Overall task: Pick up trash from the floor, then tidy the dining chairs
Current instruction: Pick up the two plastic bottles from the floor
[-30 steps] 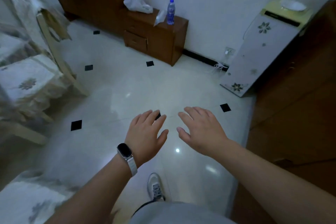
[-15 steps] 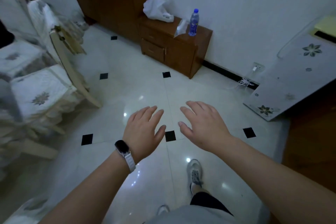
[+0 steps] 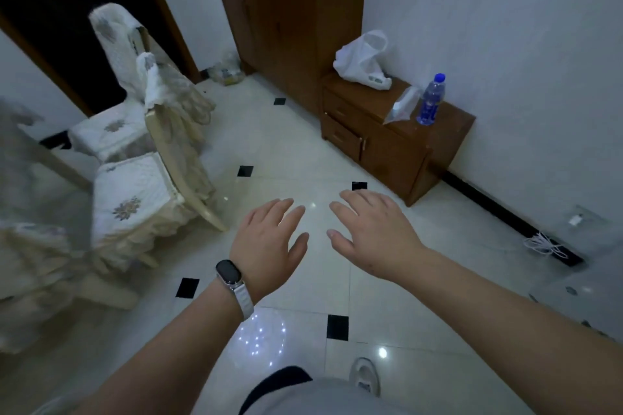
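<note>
I am on the first step, hunting for trash on the floor, and I have picked up nothing yet. My left hand [image 3: 266,246] and my right hand [image 3: 374,239] both reach out ahead of me, palms down, fingers loosely spread and empty.

The only litter I can make out on the tiled floor [image 3: 303,152] is a small crumpled heap [image 3: 227,72] in the far corner. It lies between the dark doorway and the tall wooden wardrobe [image 3: 286,20], well apart from my hands. It reads as clear wrapping with something yellowish in it, but it is too blurred to name better. I cannot tell a long axis or which way it points; it looks a shapeless lump. So I judge the next move is to walk over, crouch and gather it from above with one hand.

The dining chairs stand at my left. The nearer chair [image 3: 135,192] has its seat pointing left and its lace-draped back leaning off to the right, and the back's long axis runs from the floor up toward the far wall. The second chair [image 3: 111,131] stands just behind it, facing the same way as far as I can tell.
</note>
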Demonstrator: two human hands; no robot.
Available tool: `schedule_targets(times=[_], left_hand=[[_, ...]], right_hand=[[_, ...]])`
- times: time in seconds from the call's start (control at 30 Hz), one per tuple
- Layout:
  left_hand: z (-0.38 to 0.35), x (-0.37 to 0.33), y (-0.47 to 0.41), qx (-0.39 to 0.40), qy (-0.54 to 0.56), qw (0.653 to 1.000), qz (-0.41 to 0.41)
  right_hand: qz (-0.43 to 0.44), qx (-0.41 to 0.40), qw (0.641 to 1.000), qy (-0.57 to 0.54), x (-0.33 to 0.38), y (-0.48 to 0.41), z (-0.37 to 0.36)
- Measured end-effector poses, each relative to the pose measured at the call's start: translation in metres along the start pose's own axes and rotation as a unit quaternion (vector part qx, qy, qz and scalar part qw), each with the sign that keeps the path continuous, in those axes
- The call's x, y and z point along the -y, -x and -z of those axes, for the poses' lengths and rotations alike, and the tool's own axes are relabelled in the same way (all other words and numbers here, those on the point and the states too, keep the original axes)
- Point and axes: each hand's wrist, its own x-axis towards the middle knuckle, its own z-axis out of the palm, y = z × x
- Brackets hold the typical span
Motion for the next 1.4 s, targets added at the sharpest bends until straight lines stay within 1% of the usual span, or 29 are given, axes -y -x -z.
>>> schedule_targets(times=[0.07,0.17,0.27,0.47,0.6,0.7,0.77,0.87,0.97,1.23,1.4], left_hand=[[-0.007,0.0,-0.021,-0.002,0.008,1.0,0.015],[-0.017,0.011,-0.05,-0.014,0.008,1.0,0.027],[-0.03,0.034,-0.084,0.001,0.003,0.999,0.051],[-0.068,0.1,-0.161,-0.006,0.007,0.998,0.064],[-0.087,0.153,-0.224,0.002,0.021,0.998,0.066],[-0.094,0.196,-0.269,-0.016,0.037,0.997,0.062],[-0.096,0.225,-0.3,-0.018,0.037,0.998,0.05],[-0.098,0.263,-0.345,-0.021,0.025,0.998,0.054],[-0.103,0.289,-0.379,-0.028,0.028,0.997,0.062],[-0.131,0.341,-0.485,-0.026,0.001,0.996,0.083],[-0.144,0.373,-0.563,0.005,-0.033,0.989,0.143]], right_hand=[[0.008,0.006,1.0,-0.002,-0.017,-0.024,-0.001],[0.026,-0.008,1.0,-0.008,-0.036,-0.057,-0.009],[0.048,0.006,0.999,-0.017,-0.051,-0.104,-0.022],[0.06,0.017,0.998,-0.008,-0.069,-0.208,-0.052],[0.054,0.043,0.998,0.007,-0.078,-0.291,-0.06],[0.068,0.031,0.997,0.014,-0.077,-0.353,-0.059],[0.075,0.027,0.996,0.026,-0.078,-0.392,-0.059],[0.088,0.015,0.996,0.021,-0.082,-0.445,-0.062],[0.082,0.002,0.997,0.008,-0.089,-0.488,-0.066],[0.114,-0.008,0.993,-0.033,-0.13,-0.618,-0.105],[0.145,0.029,0.988,-0.046,-0.173,-0.713,-0.121]])
